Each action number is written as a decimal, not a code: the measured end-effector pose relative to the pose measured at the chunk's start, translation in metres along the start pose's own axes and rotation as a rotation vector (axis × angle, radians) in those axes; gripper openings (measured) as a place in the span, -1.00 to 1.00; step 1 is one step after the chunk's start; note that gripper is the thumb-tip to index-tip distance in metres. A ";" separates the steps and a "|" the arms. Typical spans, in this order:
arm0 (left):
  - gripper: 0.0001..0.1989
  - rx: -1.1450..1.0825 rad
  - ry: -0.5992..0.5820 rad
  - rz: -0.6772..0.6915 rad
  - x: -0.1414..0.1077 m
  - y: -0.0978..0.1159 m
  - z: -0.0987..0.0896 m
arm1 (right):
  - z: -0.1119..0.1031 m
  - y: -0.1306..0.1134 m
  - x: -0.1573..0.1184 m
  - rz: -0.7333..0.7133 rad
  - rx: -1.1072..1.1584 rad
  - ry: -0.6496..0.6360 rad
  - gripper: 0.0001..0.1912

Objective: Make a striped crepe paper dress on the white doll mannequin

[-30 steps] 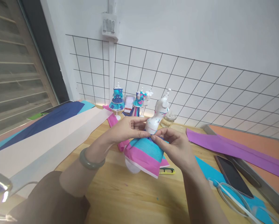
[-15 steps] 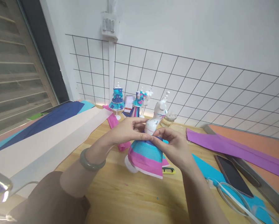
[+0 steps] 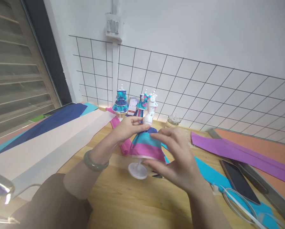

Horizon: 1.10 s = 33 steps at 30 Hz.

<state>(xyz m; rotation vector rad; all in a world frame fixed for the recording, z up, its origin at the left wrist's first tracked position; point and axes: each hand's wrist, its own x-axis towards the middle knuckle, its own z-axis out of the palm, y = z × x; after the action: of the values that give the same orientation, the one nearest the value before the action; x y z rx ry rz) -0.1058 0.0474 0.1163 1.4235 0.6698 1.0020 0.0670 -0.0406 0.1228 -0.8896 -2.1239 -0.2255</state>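
Observation:
A small white dress form (image 3: 148, 120) wears a skirt (image 3: 146, 144) banded in dark blue, turquoise and magenta with a pale hem. My left hand (image 3: 130, 128) grips the form at the waist, thumb across the front by the skirt's top edge. Beneath the hem shows the round white base (image 3: 137, 170), tilted toward me. My right hand (image 3: 177, 156) is at the skirt's right side with thumb and fingers spread, fingertips by the turquoise band and thumb just under the hem. Whether they touch the cloth I cannot tell. A dark-bladed tool (image 3: 157, 175) lies partly hidden behind this hand.
Behind stand dressed mini forms, one in a blue dress (image 3: 120, 103), beside a propped phone (image 3: 133, 106). A glass jar (image 3: 173, 121) is near the wire grid. Pale fabric (image 3: 49, 143) covers the left; purple cloth (image 3: 228, 151), a dark phone (image 3: 239, 181) and a coiled cable (image 3: 238, 203) lie right.
My right hand has let go of the waistband and opened, moving down along the skirt. The dress form has shifted back and left, exposing its stem and base. My left hand keeps its hold.

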 end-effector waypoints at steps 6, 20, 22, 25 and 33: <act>-0.64 -0.039 0.035 -0.023 0.002 -0.003 -0.002 | 0.016 -0.011 0.001 -0.247 -0.355 0.075 -0.78; -0.55 -0.052 0.081 0.010 0.002 0.002 -0.002 | 0.039 -0.014 0.000 -0.381 -0.323 0.001 -0.78; -0.56 -0.052 0.068 0.026 0.002 0.003 -0.003 | 0.039 -0.014 -0.001 -0.371 -0.310 -0.050 -0.79; -0.55 -0.030 0.026 0.061 0.000 0.007 -0.007 | 0.034 -0.010 -0.003 -0.352 -0.183 -0.037 -0.69; -0.37 -0.011 -0.156 0.035 -0.007 0.011 -0.012 | 0.023 0.016 -0.001 0.463 0.377 0.094 -0.78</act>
<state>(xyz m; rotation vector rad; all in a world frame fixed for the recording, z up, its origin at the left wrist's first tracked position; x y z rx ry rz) -0.1211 0.0456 0.1248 1.4911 0.5263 0.9095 0.0638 -0.0192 0.1050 -1.0815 -1.7352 0.3518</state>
